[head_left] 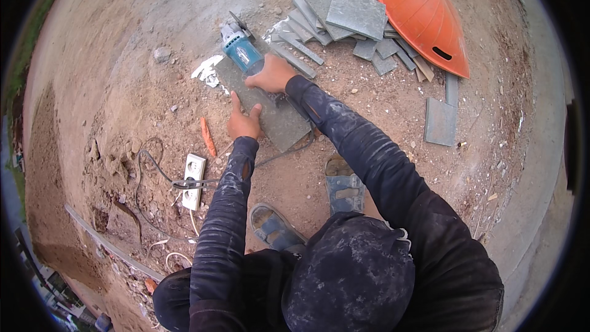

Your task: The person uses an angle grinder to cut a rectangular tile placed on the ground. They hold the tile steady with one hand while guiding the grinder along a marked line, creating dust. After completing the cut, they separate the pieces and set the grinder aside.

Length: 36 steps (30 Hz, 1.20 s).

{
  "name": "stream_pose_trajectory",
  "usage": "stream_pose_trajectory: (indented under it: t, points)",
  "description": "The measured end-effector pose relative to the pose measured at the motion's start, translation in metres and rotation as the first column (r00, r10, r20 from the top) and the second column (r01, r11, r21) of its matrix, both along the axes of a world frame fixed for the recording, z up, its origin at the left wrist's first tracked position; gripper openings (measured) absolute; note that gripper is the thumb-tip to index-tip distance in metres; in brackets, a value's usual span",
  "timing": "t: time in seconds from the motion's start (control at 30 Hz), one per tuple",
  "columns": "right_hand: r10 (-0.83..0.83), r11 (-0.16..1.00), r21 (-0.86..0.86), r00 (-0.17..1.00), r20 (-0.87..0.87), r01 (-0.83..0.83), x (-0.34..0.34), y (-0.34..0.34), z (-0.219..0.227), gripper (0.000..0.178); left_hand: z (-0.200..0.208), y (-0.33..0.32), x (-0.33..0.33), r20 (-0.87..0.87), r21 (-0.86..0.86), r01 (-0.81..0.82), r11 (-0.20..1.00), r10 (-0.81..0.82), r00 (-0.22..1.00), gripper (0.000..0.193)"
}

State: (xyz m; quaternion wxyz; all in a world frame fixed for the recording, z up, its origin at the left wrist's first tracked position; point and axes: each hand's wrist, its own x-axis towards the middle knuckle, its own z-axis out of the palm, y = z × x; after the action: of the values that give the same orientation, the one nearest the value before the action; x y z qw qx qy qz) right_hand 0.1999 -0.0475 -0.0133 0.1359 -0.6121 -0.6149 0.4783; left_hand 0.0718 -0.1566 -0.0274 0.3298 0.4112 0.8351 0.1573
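Observation:
My right hand is closed round the rear body of a teal angle grinder. The grinder's metal head and disc guard point away from me, above the far end of a grey stone tile lying on the ground. Beside the tile's left edge is my left hand, index finger stretched forward and thumb apart, their tips at the edge. Its other fingers are partly hidden. The disc's contact with the tile cannot be made out. A dark cord runs from near the tile toward a white power strip.
Grey tiles are piled at the far right against an orange tub. One square tile lies apart. An orange-red shard and white scraps sit left of the work. My sandalled feet are close behind the tile.

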Motion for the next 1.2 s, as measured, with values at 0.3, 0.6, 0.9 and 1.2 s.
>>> stream_pose_trajectory:
  t: [0.3, 0.6, 0.9, 1.2]
  points:
    - [0.000, 1.000, -0.020, 1.000, -0.017, 0.000, 0.005, -0.005, 0.002, 0.082, 0.000, 0.000, 0.001, 0.012, 0.019, -0.003, 1.000, 0.003, 1.000, 0.080]
    - [0.030, 0.999, 0.013, 0.999, -0.016, -0.030, 0.006, -0.009, 0.002, 0.081, -0.008, 0.002, -0.008, 0.043, 0.020, 0.026, 0.999, -0.026, 0.999, 0.082]
    - [0.001, 0.999, -0.034, 1.000, -0.023, -0.002, 0.015, -0.014, 0.005, 0.083, -0.003, 0.000, 0.001, 0.019, -0.006, 0.014, 1.000, -0.014, 1.000, 0.082]
    - [-0.018, 0.999, 0.034, 1.000, -0.001, 0.018, 0.016, -0.019, -0.005, 0.081, -0.010, 0.001, -0.002, -0.007, -0.012, 0.031, 0.999, -0.031, 1.000, 0.084]
